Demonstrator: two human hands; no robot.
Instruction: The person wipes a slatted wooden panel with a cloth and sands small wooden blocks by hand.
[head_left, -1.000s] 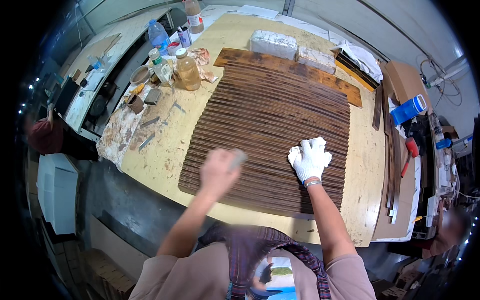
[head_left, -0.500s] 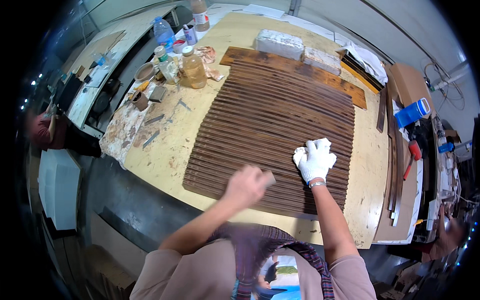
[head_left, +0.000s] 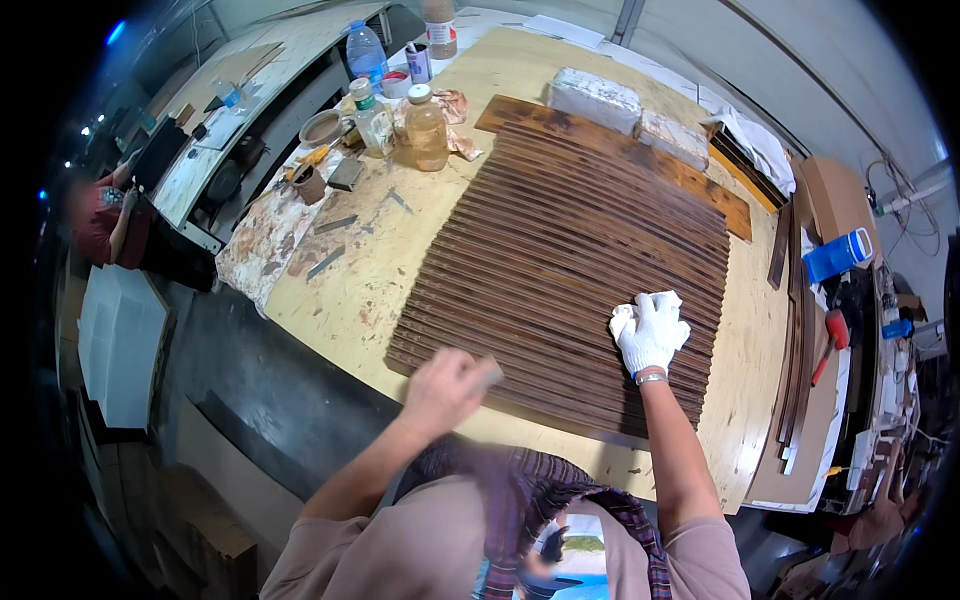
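A dark brown ridged wooden panel (head_left: 560, 270) lies on the table in front of me, its ridges running roughly left to right. My bare left hand (head_left: 445, 388), slightly blurred, is at the panel's near left edge, its fingers closed around a small greyish-tan block (head_left: 485, 374). The block's exact kind I cannot make out. Over the right part of the panel rests my right hand (head_left: 655, 335) in a white knit glove, pressing a crumpled white cloth (head_left: 625, 322) against the ridges.
A flat brown board (head_left: 590, 140) with two wrapped blocks (head_left: 595, 100) lies along the panel's far side. Bottles (head_left: 428, 135), a pot (head_left: 308, 183) and metal scrapers (head_left: 325, 263) stand or lie at left. Wooden strips (head_left: 795, 350) and a red mallet (head_left: 832, 340) are at right. Another person (head_left: 110, 220) stands far left.
My left hand has moved left and toward me along the near part of the panel, still with the block. The gloved right hand stays put on the panel. The view has shifted slightly.
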